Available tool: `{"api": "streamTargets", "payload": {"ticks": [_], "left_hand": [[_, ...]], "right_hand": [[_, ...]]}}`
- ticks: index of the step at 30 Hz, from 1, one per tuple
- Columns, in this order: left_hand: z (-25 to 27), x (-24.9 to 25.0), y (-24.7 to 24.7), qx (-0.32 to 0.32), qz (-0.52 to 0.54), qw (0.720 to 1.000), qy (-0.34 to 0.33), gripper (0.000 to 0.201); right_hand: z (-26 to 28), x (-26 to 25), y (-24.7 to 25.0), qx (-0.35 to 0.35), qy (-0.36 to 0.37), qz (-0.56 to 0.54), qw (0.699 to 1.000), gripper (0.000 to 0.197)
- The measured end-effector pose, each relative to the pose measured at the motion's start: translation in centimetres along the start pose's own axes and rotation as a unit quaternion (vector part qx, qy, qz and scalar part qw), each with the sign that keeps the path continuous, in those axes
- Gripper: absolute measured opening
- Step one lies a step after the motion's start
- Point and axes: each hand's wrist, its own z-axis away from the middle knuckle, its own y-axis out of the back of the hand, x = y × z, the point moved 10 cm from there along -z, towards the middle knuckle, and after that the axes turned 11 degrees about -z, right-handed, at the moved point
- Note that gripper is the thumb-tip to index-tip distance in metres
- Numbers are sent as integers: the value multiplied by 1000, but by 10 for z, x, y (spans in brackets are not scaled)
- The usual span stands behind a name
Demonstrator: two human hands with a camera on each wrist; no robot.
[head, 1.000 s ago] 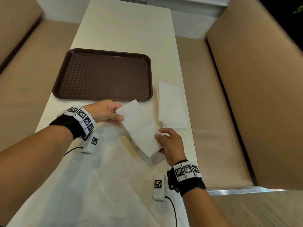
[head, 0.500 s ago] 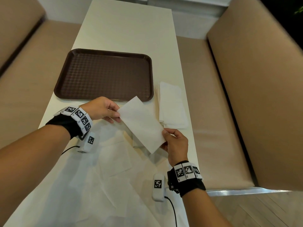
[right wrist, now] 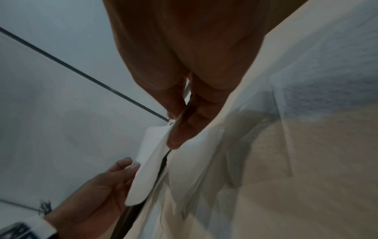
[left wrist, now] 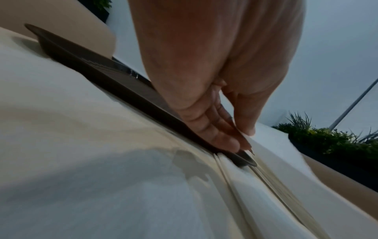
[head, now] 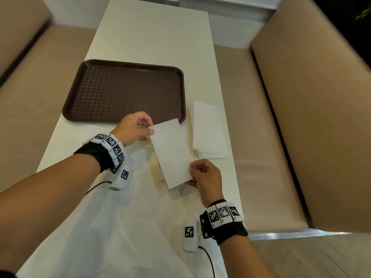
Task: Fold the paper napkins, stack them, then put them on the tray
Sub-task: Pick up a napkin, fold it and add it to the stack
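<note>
The folded napkin [head: 172,152] hangs in the air between the two grips, a long white strip just above the bench [head: 152,37]. The left hand [head: 133,127] pinches its far corner between thumb and fingertips, and the right hand [head: 204,176] pinches the near edge the same way; both grips are closed on the paper. Beyond the right grip, just off to its outer side, lies the stack of folded napkins [head: 207,131], and beyond the left grip sits the brown tray [head: 122,93], with nothing on it yet.

To my eye the step is squaring this one up and laying it on the stack. It would go best with the strip kept taut between the two pinches, its long edges lined up with the pile below, and the far end lowered first so the fold doesn't spring open.

Hard to make out: the unfolded napkins [head: 112,227] nearer than both grips blur into the pale bench, so I can't count them. Both wrist views are smeared, and the thumb pads are hidden behind the paper. How many sheets the stack holds I can't tell.
</note>
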Motion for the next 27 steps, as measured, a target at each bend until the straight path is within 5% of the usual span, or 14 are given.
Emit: {"api": "streamTargets", "payload": {"ticks": [6, 14, 19, 22, 27], "left_hand": [[-21, 19, -14, 2, -121, 991, -53, 21], [-32, 26, -47, -31, -304, 944, -121, 28], [-16, 33, -66, -37, -450, 875, -174, 41], [-4, 26, -72, -71, -525, 834, -153, 49], [22, 9, 6, 40, -410, 911, -38, 53]], "right_hand": [[1, 7, -8, -21, -7, 68, 997, 21], [-5, 9, -14, -17, -20, 156, 987, 20], [-12, 11, -11, -11, -4, 228, 974, 17], [-14, 14, -12, -13, -2, 262, 965, 20], [3, -10, -10, -2, 68, 331, 941, 32]]}}
